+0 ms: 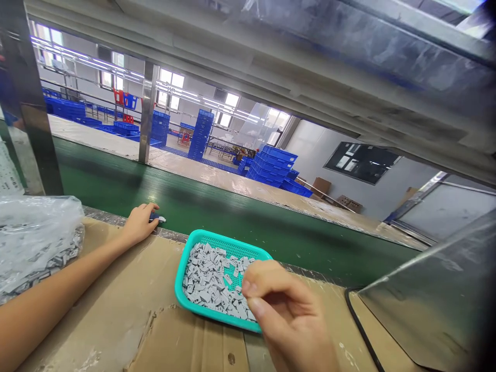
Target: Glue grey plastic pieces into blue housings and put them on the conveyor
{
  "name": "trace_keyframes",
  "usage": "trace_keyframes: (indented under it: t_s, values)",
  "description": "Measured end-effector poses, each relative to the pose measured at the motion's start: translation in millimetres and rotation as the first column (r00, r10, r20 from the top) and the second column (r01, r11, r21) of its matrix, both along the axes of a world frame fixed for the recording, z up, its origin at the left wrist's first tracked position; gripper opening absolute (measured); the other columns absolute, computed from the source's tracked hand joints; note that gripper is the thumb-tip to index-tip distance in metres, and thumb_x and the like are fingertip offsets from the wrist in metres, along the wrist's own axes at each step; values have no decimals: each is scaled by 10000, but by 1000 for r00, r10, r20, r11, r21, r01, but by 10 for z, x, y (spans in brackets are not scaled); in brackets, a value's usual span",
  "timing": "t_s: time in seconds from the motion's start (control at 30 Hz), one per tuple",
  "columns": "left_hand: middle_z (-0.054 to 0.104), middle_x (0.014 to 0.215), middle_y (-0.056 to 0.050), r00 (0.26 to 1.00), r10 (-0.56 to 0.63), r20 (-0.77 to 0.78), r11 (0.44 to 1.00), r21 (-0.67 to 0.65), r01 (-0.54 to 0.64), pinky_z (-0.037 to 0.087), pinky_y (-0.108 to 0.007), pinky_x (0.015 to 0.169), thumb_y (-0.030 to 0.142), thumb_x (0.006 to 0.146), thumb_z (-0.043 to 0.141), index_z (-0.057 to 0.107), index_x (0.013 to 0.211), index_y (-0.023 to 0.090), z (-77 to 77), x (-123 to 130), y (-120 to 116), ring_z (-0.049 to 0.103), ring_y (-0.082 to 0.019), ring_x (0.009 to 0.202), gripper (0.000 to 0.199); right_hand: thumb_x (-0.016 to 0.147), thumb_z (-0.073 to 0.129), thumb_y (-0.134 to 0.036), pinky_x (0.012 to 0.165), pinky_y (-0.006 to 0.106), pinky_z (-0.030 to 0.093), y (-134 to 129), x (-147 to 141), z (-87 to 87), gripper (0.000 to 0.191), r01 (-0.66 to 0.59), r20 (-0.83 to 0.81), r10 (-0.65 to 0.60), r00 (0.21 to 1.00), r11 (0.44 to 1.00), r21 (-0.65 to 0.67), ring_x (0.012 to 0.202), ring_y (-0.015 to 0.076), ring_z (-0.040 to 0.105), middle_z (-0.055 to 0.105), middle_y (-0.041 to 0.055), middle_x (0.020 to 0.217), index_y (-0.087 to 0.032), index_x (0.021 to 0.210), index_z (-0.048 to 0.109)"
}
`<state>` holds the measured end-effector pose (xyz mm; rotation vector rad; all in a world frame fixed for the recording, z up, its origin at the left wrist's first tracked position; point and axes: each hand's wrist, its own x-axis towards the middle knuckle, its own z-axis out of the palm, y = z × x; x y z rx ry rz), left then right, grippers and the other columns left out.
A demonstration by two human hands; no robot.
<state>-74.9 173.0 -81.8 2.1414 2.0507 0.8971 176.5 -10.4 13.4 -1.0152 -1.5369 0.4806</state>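
Note:
My left hand (142, 222) reaches to the near edge of the green belt (217, 206), its fingers curled round a small dark blue piece with a light grey end (157, 218). My right hand (287, 305) hovers over the right side of a turquoise basket (180, 279), thumb and forefinger pressed together. Whatever those fingertips may hold is too small or hidden to make out. Many small light grey plastic parts (205, 274) lie in the basket, heaped mostly on its left side, and the hand hides its right end.
A clear plastic bag (39, 237) of grey parts lies at the left on the cardboard-covered bench (116, 305). A black cable (360, 325) and a metal panel (437, 294) are at the right. Metal posts (147, 113) and a low shelf (248, 72) frame the view.

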Motion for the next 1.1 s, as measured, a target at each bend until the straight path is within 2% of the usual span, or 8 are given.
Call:
trace_keyframes:
  t_s: [0.07,0.13,0.4,0.5,0.7,0.83,0.97,1.1]
  values:
    - [563,965,-93,1000,2,-1,1000,1,-2,391,-319,775,232,728,397,483,1031,140,0,4,-3,511,-224,900,328,618,577,-83,512,211,489,125,-66,96,159,-239,-90,234,968,970,-43,571,103,533,559,-22,570,-231,587,625]
    - [564,965,-91,1000,3,2,1000,7,-3,392,-318,773,232,728,399,485,1029,144,-5,5,2,512,-224,901,325,637,582,-59,564,194,477,175,-101,112,195,-345,-167,330,929,936,-72,609,96,536,578,-21,619,-243,625,645]
    - [566,960,-90,1000,0,-9,1000,16,0,386,-322,791,232,729,412,493,1017,140,-13,2,26,512,-224,914,314,642,649,-87,602,195,445,108,-107,34,184,-475,-267,424,866,863,-172,649,100,538,615,-13,633,-264,661,694]
    - [567,959,-86,1000,0,-15,1000,15,0,384,-318,793,225,728,416,491,1018,142,-11,5,23,512,-219,913,310,628,677,-135,561,194,418,79,-134,59,113,-529,-384,427,819,821,-216,611,91,518,597,-10,604,-246,634,695]
    - [556,956,-88,1000,-10,18,1000,15,10,373,-324,807,208,728,429,489,1014,143,-17,0,24,502,-218,917,300,598,720,-226,453,176,324,-53,-214,192,46,-732,-711,331,620,570,-374,494,53,463,573,-4,548,-195,614,689]
    - [548,958,-97,997,-11,76,1000,19,9,361,-344,833,177,726,443,495,1006,133,-6,-2,24,491,-222,931,288,591,728,-239,477,192,324,-26,-297,301,92,-765,-747,299,594,500,-407,500,57,484,595,7,579,-187,658,693]
    - [558,924,-107,997,0,80,998,62,-5,384,-356,816,161,737,463,506,1006,102,40,77,-9,498,-216,905,278,656,673,-267,456,198,288,71,-525,413,156,-835,-762,377,527,397,-381,443,54,450,571,-8,513,-212,802,680]
    - [546,985,-88,997,-14,80,992,123,4,426,-368,788,254,799,456,509,1021,128,138,18,-95,516,-176,887,261,748,560,-293,418,197,239,116,-924,557,220,-912,-754,513,410,207,-355,362,50,366,490,-35,383,-204,932,642]
